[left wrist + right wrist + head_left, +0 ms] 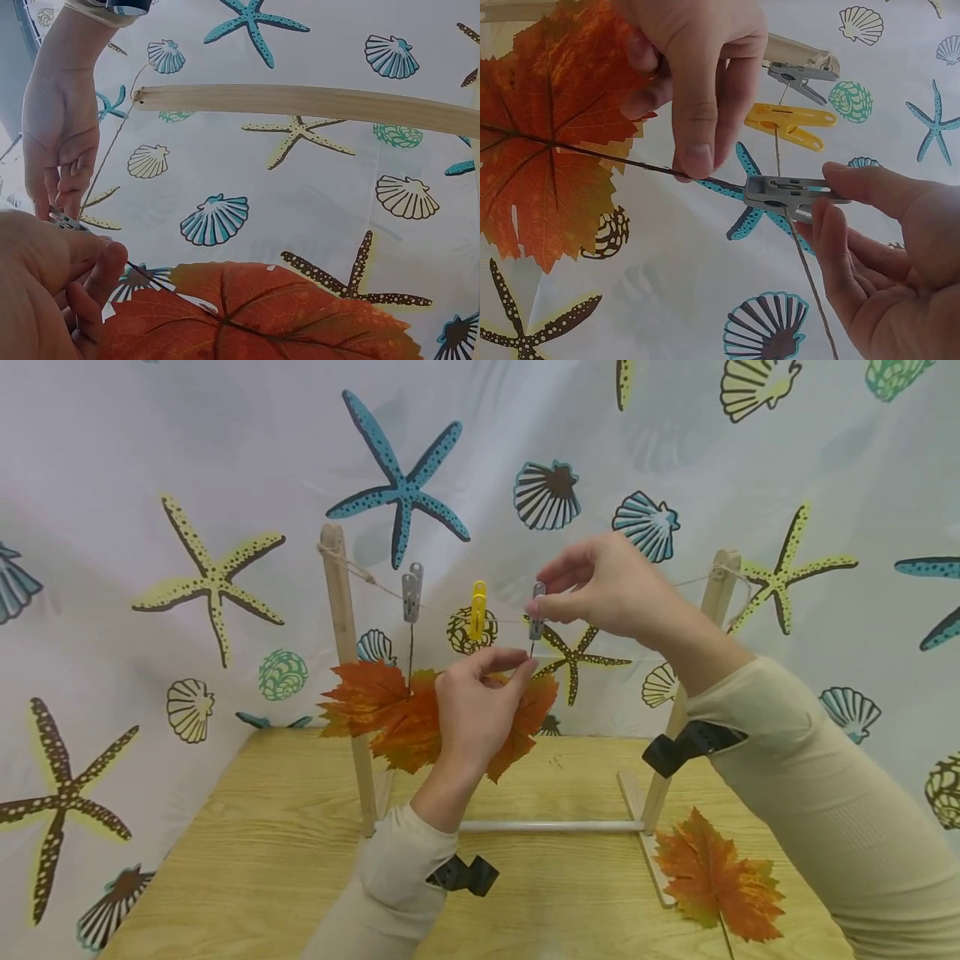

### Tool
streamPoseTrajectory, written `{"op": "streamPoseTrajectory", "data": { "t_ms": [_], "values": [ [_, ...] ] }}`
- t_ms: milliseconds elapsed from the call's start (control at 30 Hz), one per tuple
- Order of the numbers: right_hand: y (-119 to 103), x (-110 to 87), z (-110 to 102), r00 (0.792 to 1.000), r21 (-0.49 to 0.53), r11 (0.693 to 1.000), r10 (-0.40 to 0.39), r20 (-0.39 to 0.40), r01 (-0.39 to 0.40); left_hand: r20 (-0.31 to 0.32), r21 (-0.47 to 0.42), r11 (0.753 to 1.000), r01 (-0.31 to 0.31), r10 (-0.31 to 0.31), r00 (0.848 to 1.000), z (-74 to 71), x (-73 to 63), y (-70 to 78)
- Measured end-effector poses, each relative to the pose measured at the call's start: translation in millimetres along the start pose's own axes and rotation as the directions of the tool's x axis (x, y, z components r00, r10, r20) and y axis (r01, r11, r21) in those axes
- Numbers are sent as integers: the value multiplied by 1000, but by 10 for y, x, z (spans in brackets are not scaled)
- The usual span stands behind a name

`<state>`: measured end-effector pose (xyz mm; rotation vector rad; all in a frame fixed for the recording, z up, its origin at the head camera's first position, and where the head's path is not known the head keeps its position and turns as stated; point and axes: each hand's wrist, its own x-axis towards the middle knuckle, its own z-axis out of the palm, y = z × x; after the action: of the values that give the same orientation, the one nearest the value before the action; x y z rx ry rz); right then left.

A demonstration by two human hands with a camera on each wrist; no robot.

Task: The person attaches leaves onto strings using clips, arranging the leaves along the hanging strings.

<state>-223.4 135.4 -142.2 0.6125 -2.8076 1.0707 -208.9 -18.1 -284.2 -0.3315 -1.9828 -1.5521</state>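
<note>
Right hand [611, 589]: is pinching the handles of a grey clothespin [769, 199] between thumb and fingers.
Left hand [478, 706]: is grasping a leaf stem [630, 160] with thumb and fingertips, just below the right hand.
Held leaf [536, 161]: is hanging beneath the left hand, its stem reaching the clothespin's mouth.
Cord [810, 277]: is running through that clothespin, beside the right fingers.
Yellow clothespin [477, 614]: is sitting on the cord, just above the left hand.
Second grey clothespin [411, 602]: is holding another orange leaf [367, 697], left of the left hand.
Loose leaf [716, 881]: is lying on the table [247, 860], below the right hand.
</note>
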Motion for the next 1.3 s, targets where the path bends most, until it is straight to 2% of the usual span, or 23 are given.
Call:
{"op": "streamPoseTrajectory", "data": {
  "t_ms": [167, 367, 600, 733, 933, 1167, 1300],
  "values": [
    [47, -19, 13, 1000, 11, 1000, 7, -12, -7, -4, -92, 996, 21, -21, 1000, -19, -13, 50],
    [97, -56, 13, 1000, 37, 999, -2, -23, 3, 1, -110, 993, 50, -50, 999, -65, -21, 109],
    [187, -120, 22, 998, 123, 992, -15, -63, 23, 12, -97, 995, 34, -33, 999, -117, -40, 109],
    [234, -201, 50, 996, 159, 987, -23, -83, 36, 71, -142, 989, 45, -35, 997, -103, -75, 75],
    [288, -324, 45, 990, 177, 981, -52, -127, 74, 160, -183, 983, 20, 9, 987, -57, -121, 36],
    [404, -430, 22, 990, 202, 976, -55, -127, 80, 312, -165, 983, 78, -23, 950, -54, -208, -52],
    [480, -502, 21, 992, 203, 977, -44, -116, 67, 337, -147, 986, 81, -27, 941, -32, -244, -117]
  ]
}}
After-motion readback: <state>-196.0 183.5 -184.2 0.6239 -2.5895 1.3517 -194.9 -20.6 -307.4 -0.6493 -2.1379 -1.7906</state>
